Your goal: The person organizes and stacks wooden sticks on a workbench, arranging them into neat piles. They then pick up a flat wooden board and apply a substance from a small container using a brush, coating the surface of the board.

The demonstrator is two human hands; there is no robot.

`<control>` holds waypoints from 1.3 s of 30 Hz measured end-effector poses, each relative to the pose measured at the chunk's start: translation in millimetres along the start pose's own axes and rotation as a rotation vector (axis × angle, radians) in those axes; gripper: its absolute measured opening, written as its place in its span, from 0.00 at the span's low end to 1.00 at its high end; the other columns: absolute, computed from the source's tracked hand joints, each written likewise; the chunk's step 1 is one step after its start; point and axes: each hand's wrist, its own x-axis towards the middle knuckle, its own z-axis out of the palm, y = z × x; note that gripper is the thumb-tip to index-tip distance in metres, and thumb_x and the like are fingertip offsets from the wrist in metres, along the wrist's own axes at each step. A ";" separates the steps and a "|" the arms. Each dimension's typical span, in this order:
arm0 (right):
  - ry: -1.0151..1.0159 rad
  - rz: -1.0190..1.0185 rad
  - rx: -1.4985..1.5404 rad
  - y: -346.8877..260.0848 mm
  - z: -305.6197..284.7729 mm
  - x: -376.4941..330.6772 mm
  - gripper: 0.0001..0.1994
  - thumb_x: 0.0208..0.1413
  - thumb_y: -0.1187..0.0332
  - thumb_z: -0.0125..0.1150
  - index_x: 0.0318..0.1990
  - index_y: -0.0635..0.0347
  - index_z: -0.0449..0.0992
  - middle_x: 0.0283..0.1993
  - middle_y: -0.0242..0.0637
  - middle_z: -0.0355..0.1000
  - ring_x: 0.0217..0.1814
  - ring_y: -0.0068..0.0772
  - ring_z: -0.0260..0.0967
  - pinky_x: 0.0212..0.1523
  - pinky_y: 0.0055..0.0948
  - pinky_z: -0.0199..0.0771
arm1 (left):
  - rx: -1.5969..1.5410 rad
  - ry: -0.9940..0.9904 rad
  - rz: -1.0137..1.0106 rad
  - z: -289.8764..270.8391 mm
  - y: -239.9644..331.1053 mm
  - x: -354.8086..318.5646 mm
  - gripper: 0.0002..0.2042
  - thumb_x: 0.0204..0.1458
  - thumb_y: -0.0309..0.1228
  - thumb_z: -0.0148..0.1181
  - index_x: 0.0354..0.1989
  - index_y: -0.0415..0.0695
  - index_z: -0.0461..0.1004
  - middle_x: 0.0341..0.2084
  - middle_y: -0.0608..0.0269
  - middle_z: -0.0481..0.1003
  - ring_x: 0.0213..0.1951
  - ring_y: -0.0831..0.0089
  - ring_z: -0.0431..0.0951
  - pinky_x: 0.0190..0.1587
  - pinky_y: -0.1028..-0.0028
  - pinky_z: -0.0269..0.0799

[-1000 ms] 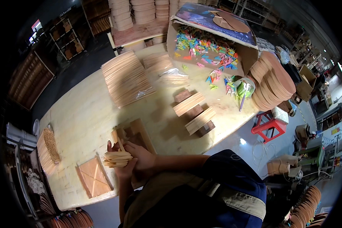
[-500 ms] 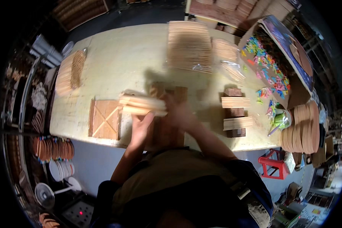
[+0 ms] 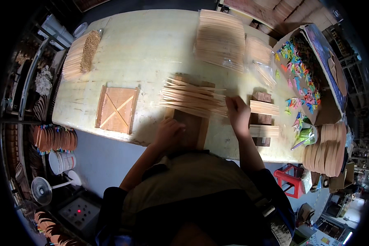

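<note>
Thin wooden sticks point(image 3: 192, 97) lie in a loose, slightly fanned heap across a wooden tray point(image 3: 202, 133) with raised side rails, at the table's near edge. My left hand point(image 3: 169, 131) is at the tray's left rail, below the sticks, its fingers curled; whether they grip anything is hidden. At the right ends of the sticks is my right hand point(image 3: 238, 115), closed, knuckles up. What its fingers hold, if anything, I cannot make out. A second wooden tray point(image 3: 118, 107) with two crossed strips lies to the left.
On the right, stick bundles point(image 3: 264, 108) rest across dark wooden blocks point(image 3: 261, 96). Bagged sticks point(image 3: 220, 39) lie at the back, another bag point(image 3: 81, 55) far left. A cardboard box point(image 3: 330, 65) spills colourful small clips point(image 3: 299, 78) beside stacked wooden boards point(image 3: 324, 143).
The sticks held as a bundle above the tray now lie spread across it. My left hand has come down to the tray's left rail; my right hand has moved right, to the stick ends.
</note>
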 end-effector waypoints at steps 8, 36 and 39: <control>-0.392 0.827 0.709 35.1 7.3 -86.4 0.15 0.56 0.57 0.62 0.33 0.62 0.74 0.22 0.26 0.63 0.20 0.16 0.57 0.20 0.20 0.56 | -0.063 0.062 -0.055 3.2 1.4 7.5 0.04 0.47 0.28 0.61 0.32 0.46 0.76 0.26 0.60 0.74 0.34 0.60 0.74 0.38 0.63 0.70; -0.219 0.878 0.844 34.6 27.4 -77.4 0.14 0.59 0.59 0.58 0.38 0.63 0.76 0.31 0.32 0.71 0.31 0.20 0.66 0.31 0.22 0.65 | 0.127 0.033 0.131 9.8 -16.0 12.3 0.06 0.41 0.24 0.60 0.29 0.47 0.79 0.33 0.65 0.74 0.38 0.64 0.73 0.40 0.67 0.70; -0.294 0.837 0.809 44.2 27.0 -77.3 0.12 0.59 0.62 0.58 0.41 0.63 0.76 0.34 0.32 0.72 0.33 0.21 0.67 0.33 0.22 0.66 | 0.237 0.120 0.159 3.4 -4.1 20.2 0.05 0.40 0.25 0.60 0.27 0.47 0.78 0.34 0.65 0.75 0.42 0.63 0.73 0.44 0.65 0.70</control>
